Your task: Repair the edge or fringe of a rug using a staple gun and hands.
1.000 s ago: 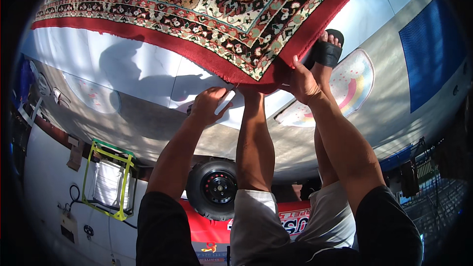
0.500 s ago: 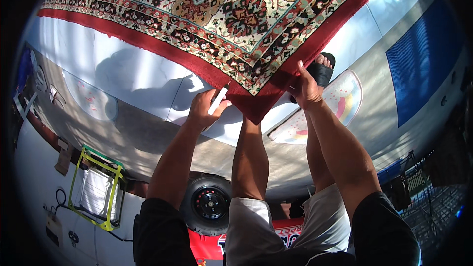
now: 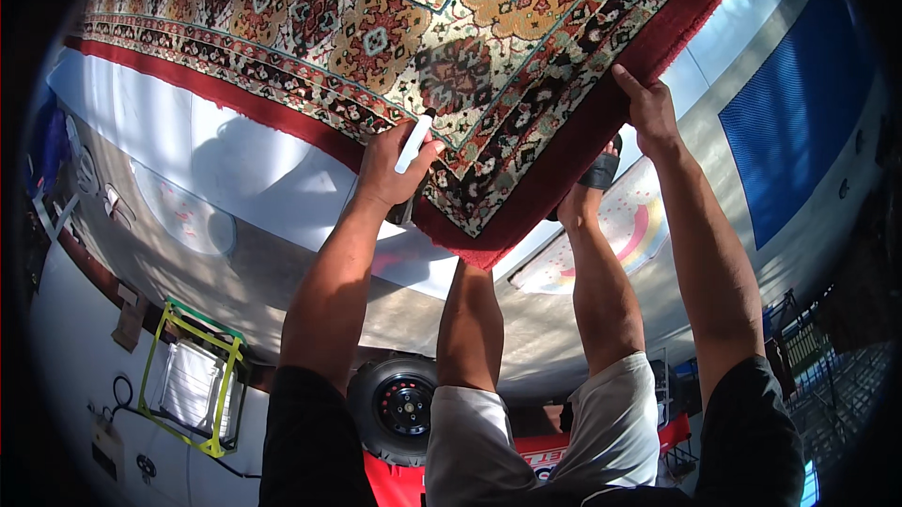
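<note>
A large patterned rug (image 3: 376, 41) with a red border spreads away from me, its near corner pointing toward my legs and overhanging the white surface below. In my closed left hand (image 3: 383, 169) is a white pen-like tool (image 3: 413, 142) with a dark tip. This hand rests at the rug's left edge, just above the corner, and its lower fingers are partly hidden. My right hand (image 3: 651, 114) grips the red border on the right side, thumb on top and the other fingers out of sight beneath it.
White smooth sheeting (image 3: 282, 155) lies under the rug on a concrete floor. A blue mat (image 3: 799, 112) is at the right, near a half-round rainbow mat (image 3: 611, 234). Behind me are a wheel (image 3: 404, 405) and a yellow-green frame (image 3: 193, 375). My sandalled foot (image 3: 601, 169) is beside the rug.
The rug's corner has come closer to me. My right hand has slid outward and farther up the right border. My left hand, still holding the white tool, has moved slightly away from me.
</note>
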Demonstrator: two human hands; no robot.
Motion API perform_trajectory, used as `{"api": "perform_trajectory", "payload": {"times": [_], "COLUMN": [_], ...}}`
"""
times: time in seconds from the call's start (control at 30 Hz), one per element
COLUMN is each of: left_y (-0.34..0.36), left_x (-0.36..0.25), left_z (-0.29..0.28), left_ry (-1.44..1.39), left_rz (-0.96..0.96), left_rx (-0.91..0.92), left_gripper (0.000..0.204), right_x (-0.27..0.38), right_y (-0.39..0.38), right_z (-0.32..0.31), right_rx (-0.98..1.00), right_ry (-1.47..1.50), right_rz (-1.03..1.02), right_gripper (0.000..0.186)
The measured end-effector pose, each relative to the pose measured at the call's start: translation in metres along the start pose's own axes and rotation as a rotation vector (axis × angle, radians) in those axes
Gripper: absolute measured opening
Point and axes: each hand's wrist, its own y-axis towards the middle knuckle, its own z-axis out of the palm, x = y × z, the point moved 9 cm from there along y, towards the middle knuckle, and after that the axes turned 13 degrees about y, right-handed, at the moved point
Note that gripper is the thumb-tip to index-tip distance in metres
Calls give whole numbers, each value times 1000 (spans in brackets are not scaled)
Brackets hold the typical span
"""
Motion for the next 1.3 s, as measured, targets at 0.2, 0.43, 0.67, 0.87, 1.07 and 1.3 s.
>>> {"api": "perform_trajectory", "payload": {"times": [0.2,0.43,0.67,0.87,1.07,1.3], "left_y": [35,54,62,85,107,154], "left_x": [-41,-2,24,15,-14,-53], "left_z": [7,-28,-74,-117,-103,-117], "left_ry": [-4,101,205,96,-16,82], "left_rz": [-14,-170,-323,-484,-490,-458], "left_rx": [59,171,45,-94,-177,-150], "left_gripper": [23,37,41,40,33,29], "right_x": [35,88,103,101,113,133], "right_y": [-21,-49,-40,-10,-22,-36], "right_z": [12,50,73,73,66,71], "right_rx": [-47,-33,11,80,384,387], "right_ry": [-75,24,40,40,16,63], "right_rz": [-33,27,23,182,287,341], "right_gripper": [36,35,39,34,51,53]}}
